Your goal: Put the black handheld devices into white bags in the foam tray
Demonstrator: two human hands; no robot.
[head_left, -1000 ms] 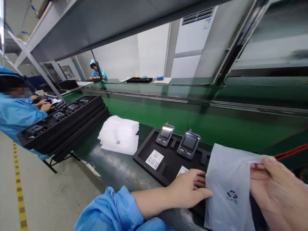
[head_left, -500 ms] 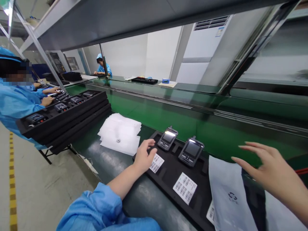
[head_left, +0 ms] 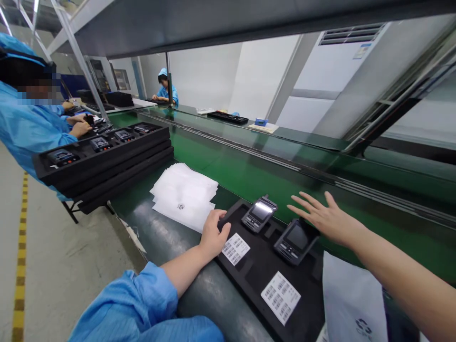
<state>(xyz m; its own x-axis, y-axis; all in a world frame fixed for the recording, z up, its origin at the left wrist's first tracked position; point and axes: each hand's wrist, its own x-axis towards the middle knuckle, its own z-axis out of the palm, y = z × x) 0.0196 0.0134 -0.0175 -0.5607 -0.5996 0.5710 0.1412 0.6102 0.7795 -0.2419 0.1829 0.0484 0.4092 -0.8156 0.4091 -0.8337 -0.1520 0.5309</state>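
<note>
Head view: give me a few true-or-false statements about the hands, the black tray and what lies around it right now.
1. The left hand rests on the near left corner of the black tray. True.
2. The right hand grips a handheld device and lifts it. False: it hovers open, fingers spread, just above the right device, which sits in the tray.
3. Two handheld devices stand in the tray, the left device beside the right one. True.
4. The stack of white bags lies on top of the tray. False: it lies on the dark bench, left of the tray.
5. Barcode labels lie on the tray. True.
</note>
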